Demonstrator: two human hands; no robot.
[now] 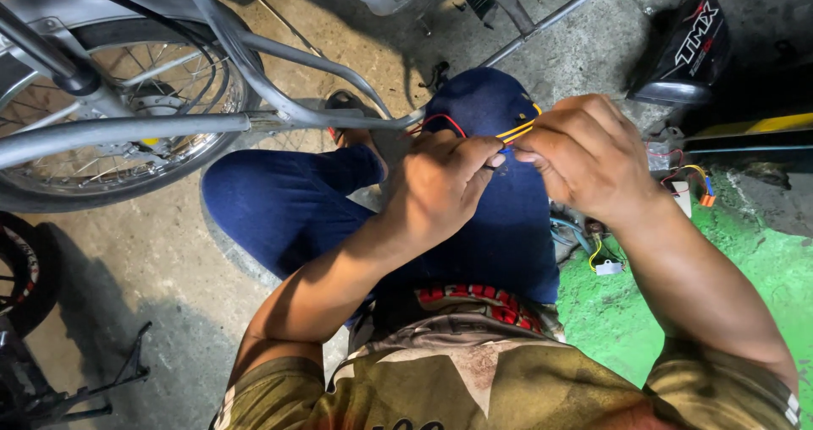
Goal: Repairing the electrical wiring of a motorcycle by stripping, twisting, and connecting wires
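Closest to the camera is the person's olive shirt (474,388), soft and creased, with a pale star shape across the chest. Beyond it, dark blue trousers (288,210) cover the bent knees. Over the right knee the left hand (436,184) and the right hand (584,155) meet, fingertips pinched together on a thin bundle of wires (515,131), yellow, red and black, which rests against the knee. Both grips are closed tight on the strands; the exact point where the fingers meet is hidden by the knuckles, and it seems a small blue piece sits there.

To the right, on green-painted floor (762,269), lie loose wires with an orange connector (705,198). Further off, a smooth grey metal tube frame (127,129) crosses a spoked wheel (127,100), cut off by the left edge. A glossy black panel (686,53) lies on the rough concrete at the far right.
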